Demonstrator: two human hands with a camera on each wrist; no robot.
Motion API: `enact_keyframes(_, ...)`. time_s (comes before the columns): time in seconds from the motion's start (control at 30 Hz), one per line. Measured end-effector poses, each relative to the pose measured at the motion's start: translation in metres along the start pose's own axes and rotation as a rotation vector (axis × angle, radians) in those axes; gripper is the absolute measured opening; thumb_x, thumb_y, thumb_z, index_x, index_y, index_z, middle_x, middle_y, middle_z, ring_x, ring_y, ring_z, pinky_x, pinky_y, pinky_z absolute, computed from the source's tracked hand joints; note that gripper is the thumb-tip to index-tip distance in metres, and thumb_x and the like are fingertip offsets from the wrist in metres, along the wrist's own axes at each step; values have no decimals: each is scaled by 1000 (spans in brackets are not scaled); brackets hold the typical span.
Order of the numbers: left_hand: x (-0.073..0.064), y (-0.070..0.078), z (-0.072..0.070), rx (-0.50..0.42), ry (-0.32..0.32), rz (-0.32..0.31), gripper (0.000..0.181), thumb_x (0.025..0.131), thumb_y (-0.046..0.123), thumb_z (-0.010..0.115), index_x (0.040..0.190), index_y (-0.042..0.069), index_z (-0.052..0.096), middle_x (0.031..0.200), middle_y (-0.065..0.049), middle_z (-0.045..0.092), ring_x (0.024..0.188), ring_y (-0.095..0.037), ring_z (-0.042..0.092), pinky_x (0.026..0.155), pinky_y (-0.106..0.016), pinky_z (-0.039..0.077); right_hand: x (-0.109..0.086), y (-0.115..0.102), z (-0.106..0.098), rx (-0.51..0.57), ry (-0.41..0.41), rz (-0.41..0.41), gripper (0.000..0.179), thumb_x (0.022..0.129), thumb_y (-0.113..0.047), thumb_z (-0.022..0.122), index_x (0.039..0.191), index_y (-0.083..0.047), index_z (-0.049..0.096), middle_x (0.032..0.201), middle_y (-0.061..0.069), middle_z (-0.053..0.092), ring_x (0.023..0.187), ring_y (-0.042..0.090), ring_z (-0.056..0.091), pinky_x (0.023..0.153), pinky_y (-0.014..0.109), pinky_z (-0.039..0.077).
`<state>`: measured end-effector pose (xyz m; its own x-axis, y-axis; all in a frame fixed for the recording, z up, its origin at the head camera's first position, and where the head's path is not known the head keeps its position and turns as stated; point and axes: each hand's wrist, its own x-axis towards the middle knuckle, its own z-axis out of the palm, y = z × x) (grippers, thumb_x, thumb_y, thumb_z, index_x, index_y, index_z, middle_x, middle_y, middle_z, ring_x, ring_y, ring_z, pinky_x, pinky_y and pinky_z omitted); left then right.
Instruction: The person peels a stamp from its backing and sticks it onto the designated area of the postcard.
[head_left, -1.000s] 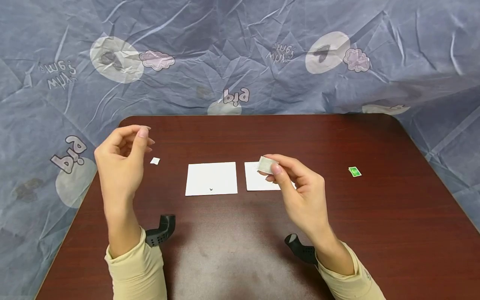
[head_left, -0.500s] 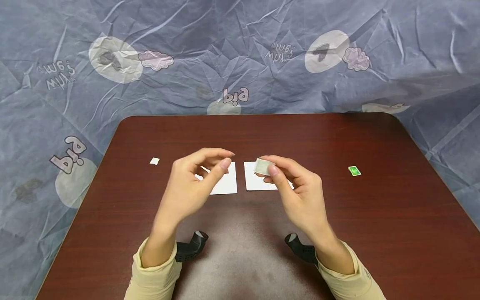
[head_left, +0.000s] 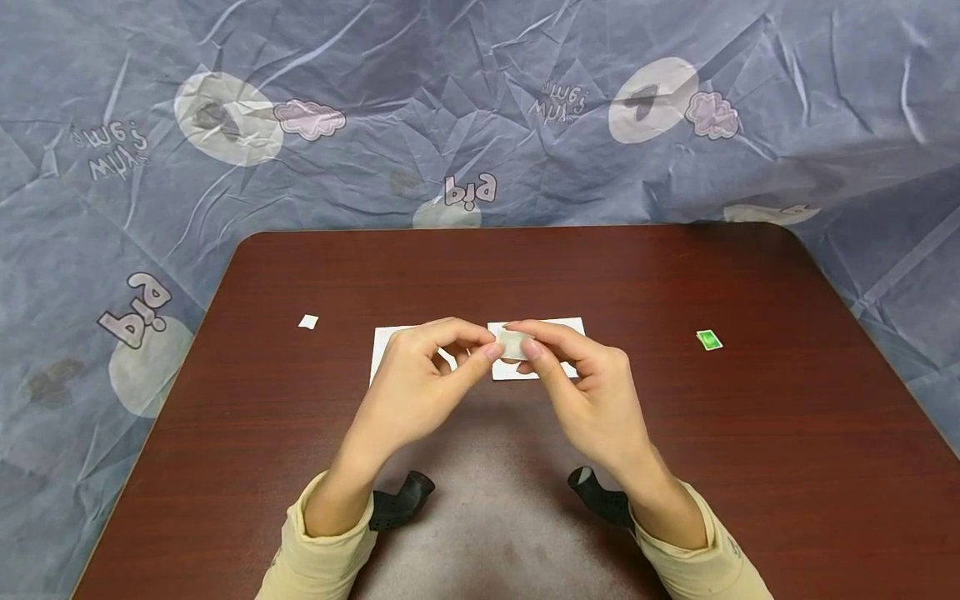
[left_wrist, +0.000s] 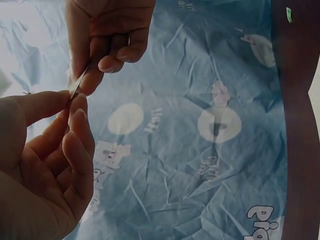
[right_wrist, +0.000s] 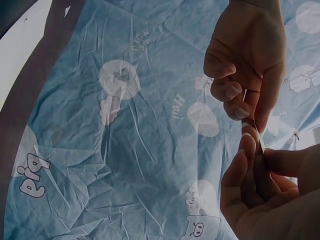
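Observation:
Above the table, both hands meet at a small, thin, pale paper square (head_left: pixel 514 344). My right hand (head_left: pixel 592 387) pinches its right side between thumb and fingers. At its left edge, my left hand (head_left: pixel 423 383) pinches it with thumb and fingertip. The left wrist view shows the square (left_wrist: pixel 77 85) edge-on as a thin sheet between the two sets of fingertips. In the right wrist view the thin square (right_wrist: pixel 257 135) is mostly covered by fingers. Behind the hands, a white card (head_left: pixel 384 343) on the left and another white card (head_left: pixel 551 326) on the right are partly hidden.
A small white scrap (head_left: pixel 308 322) lies on the brown table (head_left: pixel 480 267) at the left. Small green printed squares (head_left: pixel 708 340), seemingly stacked, lie at the right. A wrinkled blue-grey printed cloth (head_left: pixel 480 108) hangs behind the table. A black wrist mount (head_left: pixel 405 500) juts out beside the left sleeve.
My left hand has come from the far left to the middle and taken the left edge of the pale paper square. The right hand has shifted slightly left, still pinching it.

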<state>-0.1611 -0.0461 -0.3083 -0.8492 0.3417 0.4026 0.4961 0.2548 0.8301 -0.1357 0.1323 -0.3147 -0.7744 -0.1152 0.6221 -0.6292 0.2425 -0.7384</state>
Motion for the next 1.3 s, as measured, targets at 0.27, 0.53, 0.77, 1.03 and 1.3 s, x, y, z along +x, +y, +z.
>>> enact_keyframes(0.27, 2, 0, 3, 7, 23, -18, 5, 87, 13, 70, 86, 9, 72, 68, 7, 59, 64, -9, 53, 57, -25, 46, 1, 0, 1, -67, 26, -43, 25, 86, 15, 59, 105, 2, 70, 90, 7, 70, 68, 13, 64, 66, 24, 52)
enact_keyframes(0.53, 2, 0, 3, -46, 45, -50, 5, 88, 12, 70, 89, 8, 72, 70, 6, 63, 61, -10, 56, 56, -27, 48, -1, 0, 1, -56, 32, 18, 25, 86, 11, 61, 108, 2, 69, 90, 7, 70, 72, 13, 66, 65, 24, 54)
enact_keyframes(0.77, 2, 0, 4, -87, 69, -57, 6, 88, 11, 69, 90, 6, 71, 71, 3, 64, 59, -12, 56, 54, -27, 47, -1, 0, 2, -41, 48, 29, 24, 84, 11, 65, 107, 3, 68, 90, 9, 71, 76, 14, 67, 65, 25, 54)
enact_keyframes(1.03, 1, 1, 4, -89, 51, -34, 8, 89, 11, 68, 95, 9, 72, 70, 5, 63, 62, -11, 56, 55, -26, 46, 2, 2, 2, -82, 133, -74, 18, 81, 9, 69, 98, 4, 70, 81, 11, 69, 68, 13, 61, 65, 22, 49)
enact_keyframes(1.3, 0, 2, 2, -152, 35, -64, 16, 92, 11, 64, 107, 8, 69, 76, 2, 65, 62, -13, 58, 54, -27, 47, 5, 4, 2, -194, 234, -236, 8, 85, -3, 69, 89, 2, 73, 85, 10, 70, 78, 18, 60, 73, 29, 45)
